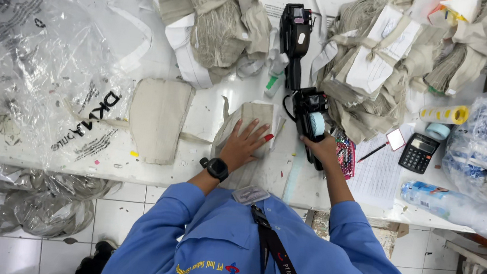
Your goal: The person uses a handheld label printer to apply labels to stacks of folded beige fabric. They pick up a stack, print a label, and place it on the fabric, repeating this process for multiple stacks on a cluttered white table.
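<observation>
Low in the frame, the person's blue sleeves lead up to the white table, where the left hand lies flat, fingers spread, pinning a small stack of beige fabric pieces at centre, while the right hand clenches a black label gun just beside it

Tabletop white. Fabric piece plain beige. Bundled fabric stacks beige-grey, white paper slips. Label gun black, pale blue roll. Left hand: red nails, black watch. Sleeves blue. Calculator black. Tape roll yellow. Floor tiles white.
</observation>
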